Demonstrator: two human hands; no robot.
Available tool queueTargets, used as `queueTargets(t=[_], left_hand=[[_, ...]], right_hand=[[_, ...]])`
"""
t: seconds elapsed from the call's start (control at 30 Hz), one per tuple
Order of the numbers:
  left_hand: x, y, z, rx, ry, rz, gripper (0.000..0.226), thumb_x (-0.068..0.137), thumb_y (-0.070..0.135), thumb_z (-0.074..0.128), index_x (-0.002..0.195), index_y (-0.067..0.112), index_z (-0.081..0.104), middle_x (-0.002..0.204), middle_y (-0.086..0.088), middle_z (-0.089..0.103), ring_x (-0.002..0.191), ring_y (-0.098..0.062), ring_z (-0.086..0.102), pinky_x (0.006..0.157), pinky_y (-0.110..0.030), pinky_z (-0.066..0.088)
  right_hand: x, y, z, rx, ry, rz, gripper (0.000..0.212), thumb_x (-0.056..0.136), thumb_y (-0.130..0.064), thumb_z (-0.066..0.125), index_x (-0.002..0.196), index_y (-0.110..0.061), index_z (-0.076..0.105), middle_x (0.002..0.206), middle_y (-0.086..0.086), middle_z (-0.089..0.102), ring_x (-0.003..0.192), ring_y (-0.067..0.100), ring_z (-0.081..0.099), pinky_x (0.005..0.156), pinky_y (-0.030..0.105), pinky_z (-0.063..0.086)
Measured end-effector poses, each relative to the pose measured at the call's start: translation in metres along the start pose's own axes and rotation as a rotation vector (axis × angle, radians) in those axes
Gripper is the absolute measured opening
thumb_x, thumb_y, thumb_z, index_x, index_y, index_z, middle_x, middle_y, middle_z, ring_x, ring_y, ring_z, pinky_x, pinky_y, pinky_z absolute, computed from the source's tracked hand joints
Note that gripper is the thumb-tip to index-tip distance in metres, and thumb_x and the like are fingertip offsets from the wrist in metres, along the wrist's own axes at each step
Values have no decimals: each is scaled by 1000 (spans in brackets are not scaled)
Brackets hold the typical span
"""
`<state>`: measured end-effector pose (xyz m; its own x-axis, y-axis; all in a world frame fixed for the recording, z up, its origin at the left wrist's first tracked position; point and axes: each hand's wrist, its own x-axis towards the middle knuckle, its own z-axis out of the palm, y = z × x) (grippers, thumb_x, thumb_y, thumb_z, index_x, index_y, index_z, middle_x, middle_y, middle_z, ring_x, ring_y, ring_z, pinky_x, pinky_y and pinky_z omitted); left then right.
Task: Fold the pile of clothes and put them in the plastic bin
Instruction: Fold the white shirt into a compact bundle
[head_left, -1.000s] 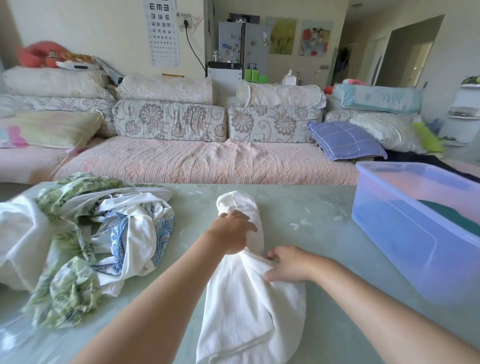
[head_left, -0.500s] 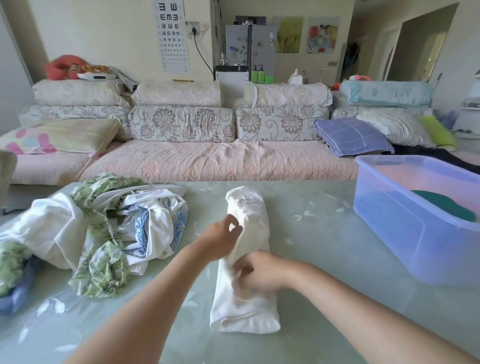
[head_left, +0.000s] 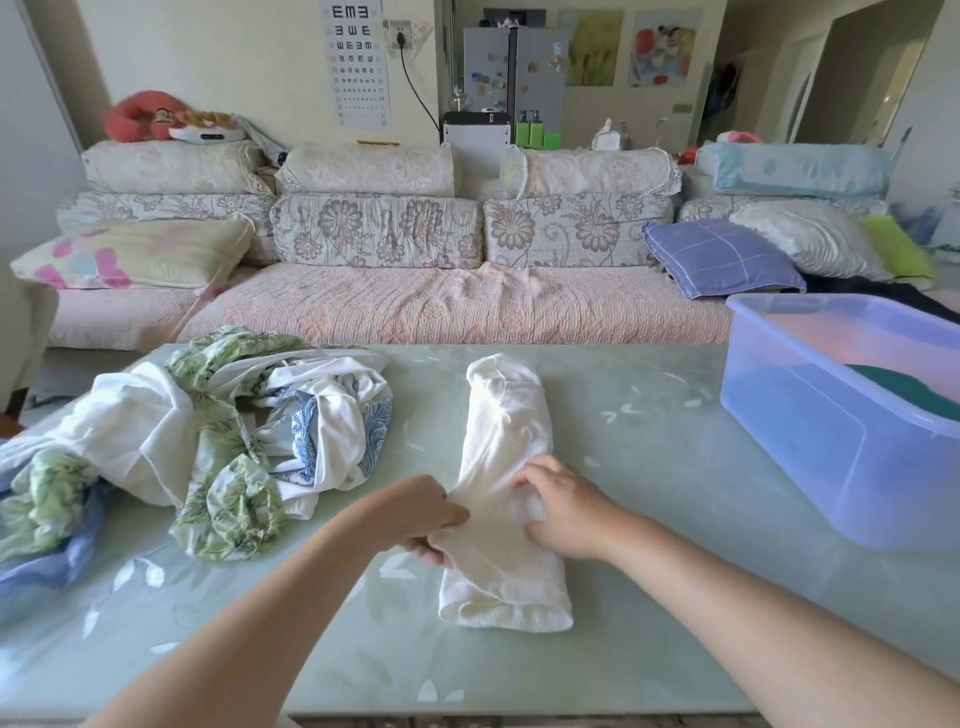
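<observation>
Head view: at lower centre we pinch the white garment (head_left: 506, 467) edge with our left hand (head_left: 421, 512), right hand (head_left: 563, 506) pressing flat to steady the fold; plastic bin (head_left: 810, 441) waits right.

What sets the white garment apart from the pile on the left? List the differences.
The white garment is folded into a narrow strip; the pile is crumpled and tangled. The white garment is plain; the pile mixes white, green-leaf and blue prints. The left hand pinches the white garment and the right hand rests on it; the pile lies untouched. Both lie on the table.
</observation>
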<state>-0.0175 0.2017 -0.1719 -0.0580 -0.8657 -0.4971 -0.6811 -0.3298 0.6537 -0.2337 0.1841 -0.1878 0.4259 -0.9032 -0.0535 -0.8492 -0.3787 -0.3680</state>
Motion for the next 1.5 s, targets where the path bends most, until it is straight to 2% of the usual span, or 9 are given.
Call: queueTargets(t=[0.07,0.3,0.47,0.6,0.77,1.03,1.17,1.27,1.5], left_hand=[[-6,-1,-4,-123,-134,2,32,100,22,53,107,-8,60,78,-14,70,59,-21,70,51,-24,53],[-10,1,-10,477,-384,-142,43,97,49,43,95,11,63,91,-2,77,61,-18,69,45,-22,31],[17,29,-28,580,198,32,63,93,66,37,95,10,66,85,-4,74,74,-25,71,83,-33,51],[46,51,-16,394,554,266,33,97,39,45,108,14,63,103,-11,68,96,-32,62,73,-31,46],[88,57,-6,225,490,122,46,91,46,52,99,3,66,96,-12,69,88,-31,64,61,-31,40],[92,44,-19,-473,404,89,29,102,8,42,77,7,57,50,-3,63,40,-17,58,51,-27,53],[72,37,-13,-127,243,36,53,98,46,48,76,2,67,71,-14,72,48,-23,65,62,-27,58],[60,28,-10,154,135,87,39,86,42,65,68,8,62,75,-15,74,57,-21,67,72,-27,57],[32,7,-13,-280,-145,-2,21,99,23,57,94,4,64,72,-6,63,53,-14,60,57,-27,56]], right_hand=[[2,-4,-2,-31,34,-15,64,82,-28,64,141,-27,38,154,-1,22,143,24,29,115,37,29],[21,-8,-5,-169,-26,-10,90,85,-26,53,159,-26,1,166,-3,-14,153,15,-5,122,39,12],[47,-2,0,-134,0,-10,69,97,-17,32,160,-22,4,167,-6,-8,153,11,-6,124,39,9],[62,7,5,-69,136,-115,59,93,-10,38,151,-18,37,162,-4,26,151,17,20,118,43,28],[77,18,7,145,322,-163,31,91,-13,46,112,-21,68,128,-10,58,121,21,54,105,36,43],[93,23,8,-40,206,-112,70,94,-30,55,157,-21,24,165,-2,19,153,16,14,123,33,17],[99,21,10,-142,127,-90,60,105,-41,35,159,-26,15,168,-2,1,154,19,-3,124,37,9],[99,15,12,-195,72,-36,57,106,-44,23,159,-31,7,167,-1,-10,153,20,-11,123,44,9],[92,3,16,-204,6,-3,59,103,-45,19,158,-37,-2,165,-2,-20,151,18,-20,123,50,3]])
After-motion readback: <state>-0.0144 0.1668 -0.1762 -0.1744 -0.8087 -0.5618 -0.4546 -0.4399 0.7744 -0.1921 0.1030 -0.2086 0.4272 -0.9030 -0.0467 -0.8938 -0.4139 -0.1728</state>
